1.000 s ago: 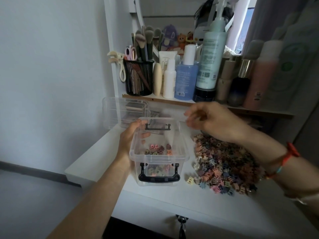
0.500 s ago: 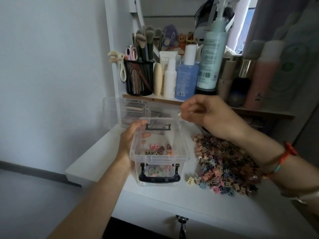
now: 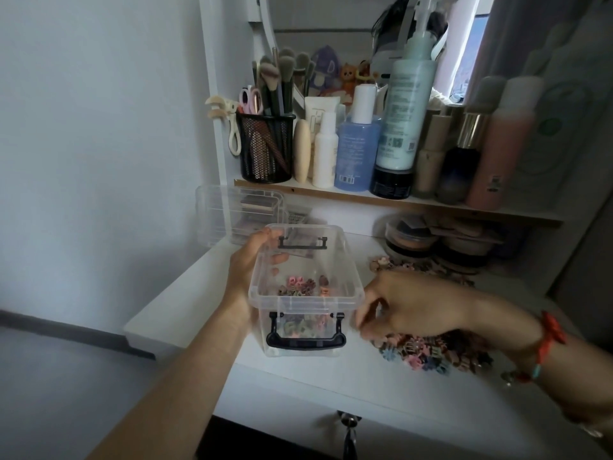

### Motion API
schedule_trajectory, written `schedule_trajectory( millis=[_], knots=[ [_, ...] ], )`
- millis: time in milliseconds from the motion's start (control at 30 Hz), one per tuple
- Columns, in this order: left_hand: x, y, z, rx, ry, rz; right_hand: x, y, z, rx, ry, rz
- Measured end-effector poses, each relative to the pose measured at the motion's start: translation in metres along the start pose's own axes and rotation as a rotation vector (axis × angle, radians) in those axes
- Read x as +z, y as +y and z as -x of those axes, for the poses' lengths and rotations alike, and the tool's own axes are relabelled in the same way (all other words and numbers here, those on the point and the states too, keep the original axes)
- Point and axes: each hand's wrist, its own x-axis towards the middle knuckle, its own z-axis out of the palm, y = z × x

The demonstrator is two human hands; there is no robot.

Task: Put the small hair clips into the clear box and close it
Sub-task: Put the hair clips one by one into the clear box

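Note:
A clear box (image 3: 351, 260) with black latch handles stands open on the white desk (image 3: 331, 380). A few small hair clips (image 3: 303, 285) lie on its bottom. My left hand (image 3: 247, 263) grips the box's left wall, thumb hooked over the rim. A pile of several small coloured hair clips (image 3: 431, 355) lies on the desk right of the box. My right hand (image 3: 408, 307) is down on that pile beside the box's right front corner, with its fingertips curled onto clips at the pile's near-left edge. No lid is on the box.
A clear drawer organiser (image 3: 232, 210) stands behind the box at the back left. Round cosmetic jars (image 3: 411, 240) sit under a shelf (image 3: 365, 199) loaded with bottles and a black mesh brush cup (image 3: 265, 147). The desk's left edge drops to the floor.
My right hand has come down from above the box's back right rim to the clip pile beside the box. My left hand and the box have stayed put.

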Motion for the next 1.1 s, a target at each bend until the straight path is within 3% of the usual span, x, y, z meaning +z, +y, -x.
schedule_trajectory(
  millis=[100,167,200,300,401,534,601,701,868,1001,1102],
  knots=[
    [0.0,0.001,0.0,-0.014,-0.01,0.007,-0.023,0.003,-0.002,0.042,0.356,-0.143],
    [0.001,0.002,0.001,-0.019,-0.02,0.015,-0.034,-0.005,-0.002,-0.019,0.628,-0.308],
    [0.001,0.003,0.002,-0.018,-0.018,0.015,-0.035,-0.01,-0.003,-0.071,0.675,-0.358],
    [0.003,0.003,0.005,-0.001,0.002,0.005,-0.034,-0.019,-0.006,-0.136,0.586,-0.261],
    [0.002,0.003,0.004,-0.016,-0.007,0.009,-0.034,-0.008,-0.002,-0.068,0.537,-0.153],
    [0.001,0.002,0.003,-0.016,-0.014,0.015,-0.016,-0.003,0.006,-0.003,0.076,0.003],
    [0.001,0.001,0.004,-0.002,-0.013,0.01,-0.003,-0.002,0.005,0.024,-0.028,0.085],
    [0.002,0.001,0.006,0.01,0.001,0.014,-0.001,-0.002,0.004,0.042,-0.001,0.125],
    [0.0,0.001,0.005,0.011,-0.021,0.034,-0.03,-0.004,0.003,0.038,0.257,0.065],
    [-0.001,0.0,0.005,0.008,-0.021,0.026,-0.02,-0.007,0.003,0.044,0.027,0.125],
    [0.0,0.001,0.006,0.007,-0.019,0.025,0.0,-0.004,0.0,0.04,-0.007,0.209]
  ],
)
